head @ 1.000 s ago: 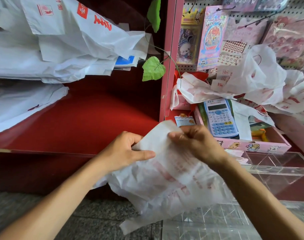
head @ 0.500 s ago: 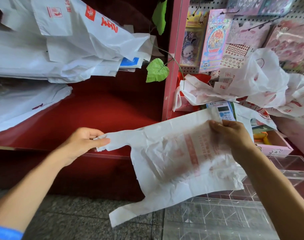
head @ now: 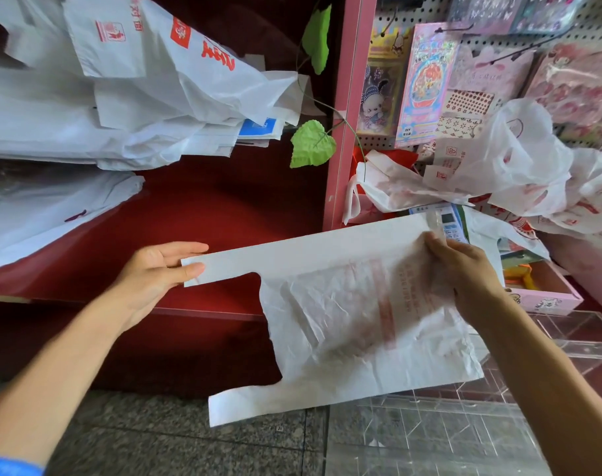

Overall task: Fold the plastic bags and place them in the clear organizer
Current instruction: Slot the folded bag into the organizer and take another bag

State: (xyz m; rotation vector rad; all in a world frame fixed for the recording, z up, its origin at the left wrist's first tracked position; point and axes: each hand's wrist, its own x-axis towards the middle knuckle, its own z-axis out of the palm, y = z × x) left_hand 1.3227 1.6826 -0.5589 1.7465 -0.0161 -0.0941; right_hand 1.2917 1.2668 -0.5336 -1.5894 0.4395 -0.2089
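Note:
A white plastic bag (head: 344,310) with faded red print hangs stretched flat in the air between my hands. My left hand (head: 155,273) pinches the end of its upper handle between thumb and fingers. My right hand (head: 464,273) grips the bag's upper right corner. The lower handle dangles free at the bottom left. The clear organizer (head: 430,434) with its grid of compartments sits below and to the right, partly hidden by the bag. More crumpled white bags (head: 519,173) are heaped on the pink shelf to the right.
A dark red counter (head: 207,218) lies behind the bag, with stacked white bags (head: 104,108) on its left. A pink box (head: 546,297) and a calculator (head: 452,228) sit at the right. Sticker packs (head: 426,84) hang on the pegboard. Green leaves (head: 311,144) dangle by the pink post.
The bag was bunched between my close-together hands; they have pulled apart, left hand leftward along the handle, right hand rightward, and the bag is now spread flat and taut.

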